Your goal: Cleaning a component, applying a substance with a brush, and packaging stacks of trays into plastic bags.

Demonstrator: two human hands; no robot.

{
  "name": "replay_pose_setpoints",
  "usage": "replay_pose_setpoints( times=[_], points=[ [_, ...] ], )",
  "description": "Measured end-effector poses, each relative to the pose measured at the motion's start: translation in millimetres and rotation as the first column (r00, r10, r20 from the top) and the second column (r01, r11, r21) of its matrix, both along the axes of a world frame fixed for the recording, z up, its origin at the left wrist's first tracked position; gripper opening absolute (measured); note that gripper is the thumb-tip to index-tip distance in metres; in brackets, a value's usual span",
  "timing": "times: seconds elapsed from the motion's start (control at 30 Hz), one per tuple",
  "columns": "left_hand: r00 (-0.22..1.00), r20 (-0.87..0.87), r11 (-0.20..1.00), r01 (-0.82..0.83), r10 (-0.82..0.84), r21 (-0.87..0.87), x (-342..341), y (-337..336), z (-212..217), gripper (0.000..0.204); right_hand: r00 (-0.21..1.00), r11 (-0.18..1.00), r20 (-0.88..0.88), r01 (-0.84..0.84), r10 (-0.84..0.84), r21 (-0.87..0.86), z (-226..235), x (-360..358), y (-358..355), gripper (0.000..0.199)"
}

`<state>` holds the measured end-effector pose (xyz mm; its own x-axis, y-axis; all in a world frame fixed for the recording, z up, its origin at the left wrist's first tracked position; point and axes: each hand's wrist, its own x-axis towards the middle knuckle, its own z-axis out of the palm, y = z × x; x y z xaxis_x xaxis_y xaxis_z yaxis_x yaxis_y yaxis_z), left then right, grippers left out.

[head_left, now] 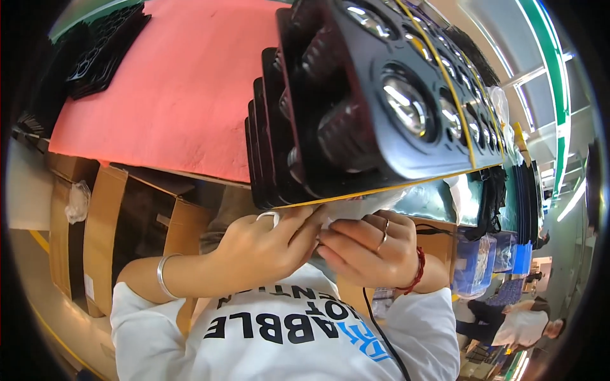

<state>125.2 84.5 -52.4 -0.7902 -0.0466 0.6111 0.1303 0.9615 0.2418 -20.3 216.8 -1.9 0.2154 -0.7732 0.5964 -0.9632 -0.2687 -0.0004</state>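
Right in front of me stands a tall stack of black panels (362, 127) with round, shiny lenses in the top one. Thin yellow bands (448, 79) run over the stack, and another passes along its near lower edge. My left hand (273, 244) and my right hand (375, 247) meet just below that edge, fingers bent and pinched together. Crumpled white translucent film (362, 204) shows between their fingertips and under the stack. A small white loop (270, 217) lies by the left fingers; the fingertips are partly hidden.
The stack rests by a pink-covered table (190, 76). More black honeycomb-patterned pieces (105, 54) are piled at its far left. Open cardboard boxes (105, 235) stand below at left. Blue plastic bins (473, 263) are at right, and another person (518, 324) is farther back.
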Motion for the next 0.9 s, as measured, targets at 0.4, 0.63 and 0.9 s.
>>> replay_pose_setpoints(
  times=[0.4, 0.63, 0.9],
  points=[
    [0.888, -0.459, 0.995, 0.067, -0.023, 0.08, -27.4, 14.4, -46.4, 0.032, 0.715, 0.952, -0.685, 0.09, 0.142, 0.291, 54.2, 90.6, -80.6, 0.032],
    [0.958, -0.285, 0.994, 0.01, 0.021, 0.108, -18.9, 12.5, -67.6, 0.036, 0.487, 0.759, -0.856, 0.62, -0.173, 0.199, 41.0, 100.9, -131.7, 0.034],
    [0.981, -0.191, 0.991, -0.014, 0.039, 0.13, -2.7, 6.5, -43.0, 0.01, 0.395, 0.61, -0.904, 0.76, -0.165, 0.221, 36.2, 89.1, -143.3, 0.048]
  ],
)
